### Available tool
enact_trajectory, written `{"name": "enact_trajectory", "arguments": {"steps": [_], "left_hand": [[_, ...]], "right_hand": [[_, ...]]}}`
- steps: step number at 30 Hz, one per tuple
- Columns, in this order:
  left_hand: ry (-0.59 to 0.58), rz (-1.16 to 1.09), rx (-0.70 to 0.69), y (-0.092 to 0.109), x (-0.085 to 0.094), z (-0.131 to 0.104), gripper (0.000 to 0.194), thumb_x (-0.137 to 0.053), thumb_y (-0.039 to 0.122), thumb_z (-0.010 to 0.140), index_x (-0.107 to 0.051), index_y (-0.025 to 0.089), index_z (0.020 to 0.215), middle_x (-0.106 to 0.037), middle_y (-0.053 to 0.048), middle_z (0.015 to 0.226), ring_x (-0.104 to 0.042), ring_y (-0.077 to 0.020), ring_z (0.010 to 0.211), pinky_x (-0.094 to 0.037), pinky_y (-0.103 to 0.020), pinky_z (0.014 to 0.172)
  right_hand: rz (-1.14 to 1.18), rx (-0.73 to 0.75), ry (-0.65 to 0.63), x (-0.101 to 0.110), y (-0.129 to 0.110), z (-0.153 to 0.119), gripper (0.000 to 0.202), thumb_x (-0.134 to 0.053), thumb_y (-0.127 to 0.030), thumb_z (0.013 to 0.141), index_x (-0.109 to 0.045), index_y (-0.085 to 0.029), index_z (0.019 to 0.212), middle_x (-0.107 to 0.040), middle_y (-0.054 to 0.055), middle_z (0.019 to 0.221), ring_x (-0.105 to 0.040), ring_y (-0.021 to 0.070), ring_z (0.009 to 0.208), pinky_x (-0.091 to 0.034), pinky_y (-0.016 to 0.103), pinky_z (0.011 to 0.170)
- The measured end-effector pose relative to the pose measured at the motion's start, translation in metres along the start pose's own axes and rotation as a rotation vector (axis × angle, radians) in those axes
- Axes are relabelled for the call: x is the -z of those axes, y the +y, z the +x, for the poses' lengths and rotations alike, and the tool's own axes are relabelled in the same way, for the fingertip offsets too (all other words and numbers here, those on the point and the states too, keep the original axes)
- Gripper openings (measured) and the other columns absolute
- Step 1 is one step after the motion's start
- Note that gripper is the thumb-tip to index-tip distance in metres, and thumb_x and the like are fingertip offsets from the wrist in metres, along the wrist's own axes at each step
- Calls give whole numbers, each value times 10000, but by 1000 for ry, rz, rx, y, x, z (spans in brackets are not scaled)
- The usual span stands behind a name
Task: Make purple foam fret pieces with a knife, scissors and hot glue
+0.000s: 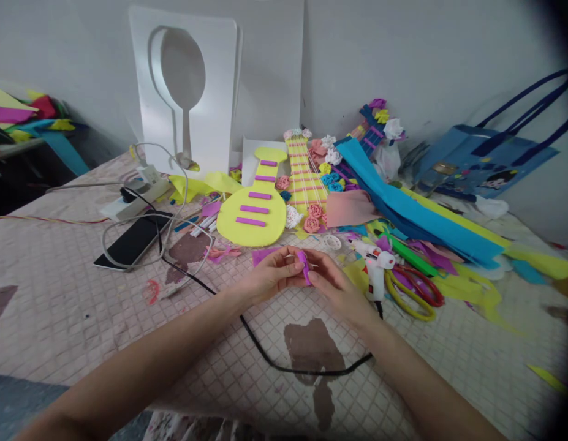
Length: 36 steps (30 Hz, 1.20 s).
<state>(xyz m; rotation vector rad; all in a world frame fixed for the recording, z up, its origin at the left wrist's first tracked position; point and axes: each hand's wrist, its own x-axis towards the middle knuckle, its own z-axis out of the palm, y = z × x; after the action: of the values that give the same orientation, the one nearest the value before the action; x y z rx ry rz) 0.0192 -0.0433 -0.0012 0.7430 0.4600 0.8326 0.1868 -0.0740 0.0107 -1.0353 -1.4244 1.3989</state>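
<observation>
Between my two hands, just in front of the yellow guitar-shaped cutout, is a small strip of purple crepe paper (304,267), partly hidden by fingers. My left hand (279,272) pinches it from one side, and my right hand (332,278) pinches it from the other. The yellow cutout (251,229) lies flat beyond them, with several purple bars across its neck and body. A flat purple piece (261,256) shows behind my left fingers. To the right of my right hand lies a white glue gun (375,269), its black cord (288,370) looping across the table toward me.
Scissors with red and yellow handles (415,297) lie at right beside a green stick (412,256). Blue crepe paper (416,214), paper roses (315,211) and a stringed guitar shape (304,168) sit farther back. At left are a phone (134,242) and power strip (132,205); a blue bag (486,159) stands back right.
</observation>
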Motion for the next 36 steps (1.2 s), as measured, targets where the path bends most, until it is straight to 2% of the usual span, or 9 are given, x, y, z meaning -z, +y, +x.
{"name": "enact_trajectory", "arguments": {"steps": [4, 8, 11, 14, 17, 19, 24, 28, 36], "left_hand": [[95, 28, -3, 2, 1, 1, 270, -765, 236, 683, -605, 133, 875, -615, -10, 792, -604, -102, 688, -515, -263, 713], [167, 31, 7, 4, 4, 3, 246, -777, 249, 666, -613, 119, 795, -614, -12, 756, -590, -90, 669, -499, -219, 674], [164, 10, 3, 4, 5, 4, 237, -777, 247, 667, -615, 119, 782, -615, -5, 736, -588, -80, 662, -495, -214, 697], [146, 1, -12, 4, 6, 4, 239, -775, 244, 670, -613, 122, 797, -617, -1, 730, -588, -77, 652, -495, -214, 692], [144, -2, -30, 5, 6, 3, 238, -777, 236, 667, -610, 120, 789, -612, 2, 716, -584, -74, 637, -496, -207, 669], [149, 0, -31, 6, 7, 3, 243, -781, 237, 661, -609, 119, 785, -611, 1, 714, -587, -77, 642, -497, -207, 667], [164, 17, -47, 10, 8, 4, 258, -793, 242, 644, -605, 122, 772, -607, 7, 712, -585, -76, 638, -497, -209, 661], [139, 52, -76, 13, 7, 3, 252, -785, 243, 655, -613, 119, 791, -615, 1, 718, -592, -81, 647, -492, -210, 664], [133, 93, -98, 13, 8, 4, 244, -775, 242, 666, -609, 116, 795, -609, -1, 727, -588, -86, 646, -490, -231, 677]], "right_hand": [[-314, 136, 193, 13, -5, -18, 288, -529, -339, 872, -533, -260, 1149, -596, 64, 1134, -575, 202, 1015, -475, 357, 847], [-718, 339, 682, 45, 4, -51, 125, -610, -307, 803, -559, -202, 760, -555, 6, 718, -531, 154, 667, -444, 303, 673], [-732, 287, 942, 75, 14, -60, 265, -686, -364, 717, -510, -201, 828, -518, -6, 735, -494, 138, 607, -429, 284, 582], [-795, 91, 779, 100, 19, -48, 427, -696, -438, 665, -525, -184, 962, -587, 36, 809, -560, 179, 664, -445, 297, 567], [-1038, -98, 558, 111, 21, -28, 315, -643, -472, 685, -596, -173, 773, -590, 27, 616, -553, 200, 573, -408, 316, 543], [-1118, -136, 535, 110, 20, -19, 311, -613, -483, 700, -573, -185, 621, -533, 16, 499, -518, 200, 500, -370, 320, 510], [-871, -36, 669, 93, 6, -25, 330, -566, -502, 758, -600, -184, 678, -596, 39, 540, -575, 215, 544, -411, 313, 509], [-601, 4, 465, 66, -14, -45, 304, -531, -466, 812, -579, -198, 678, -575, 4, 511, -548, 164, 479, -420, 271, 461], [-713, 129, 234, 24, -24, -54, 248, -511, -364, 848, -487, -222, 645, -497, -38, 501, -473, 124, 442, -370, 239, 419]]}}
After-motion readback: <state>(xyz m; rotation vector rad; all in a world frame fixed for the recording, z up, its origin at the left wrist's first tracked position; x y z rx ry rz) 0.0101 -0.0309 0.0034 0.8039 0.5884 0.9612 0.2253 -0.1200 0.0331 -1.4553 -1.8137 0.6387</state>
